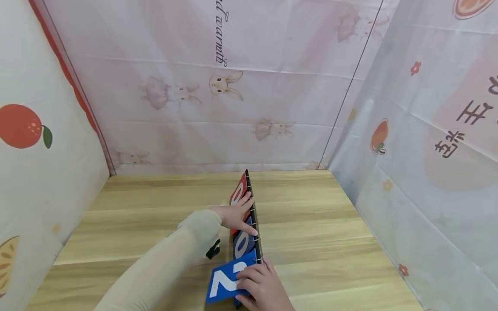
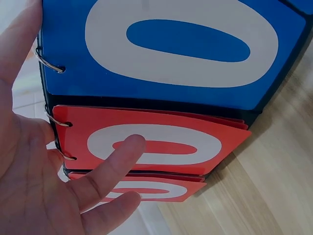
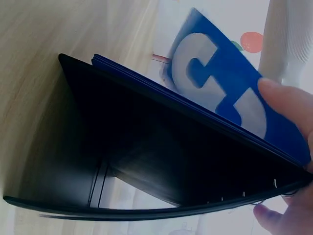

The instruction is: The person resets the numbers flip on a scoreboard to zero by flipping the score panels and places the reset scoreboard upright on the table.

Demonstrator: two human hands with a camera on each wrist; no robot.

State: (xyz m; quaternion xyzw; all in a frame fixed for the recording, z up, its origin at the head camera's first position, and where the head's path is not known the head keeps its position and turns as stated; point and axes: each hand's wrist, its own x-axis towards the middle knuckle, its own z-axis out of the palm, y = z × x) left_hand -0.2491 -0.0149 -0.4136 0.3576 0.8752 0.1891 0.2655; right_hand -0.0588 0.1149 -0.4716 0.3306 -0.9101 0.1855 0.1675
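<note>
A flip scoreboard (image 1: 254,216) with ring-bound number cards stands like a tent on the table. My left hand (image 1: 235,215) rests over its top edge with fingers spread. In the left wrist view, two fingers of that hand extend in front of the red zero cards (image 2: 190,164), below a blue zero card (image 2: 205,78). At the near end my right hand (image 1: 262,285) pinches a blue number card (image 1: 221,283) marked 2, which sticks out from the board. The right wrist view shows the black inner side (image 3: 146,147) of the board and a finger on the blue card (image 3: 205,73).
A small black object (image 1: 213,249) lies on the wood-grain table (image 1: 319,242), left of the scoreboard near my left sleeve (image 1: 167,259). Printed cloth walls (image 1: 295,86) enclose the table at the back and both sides.
</note>
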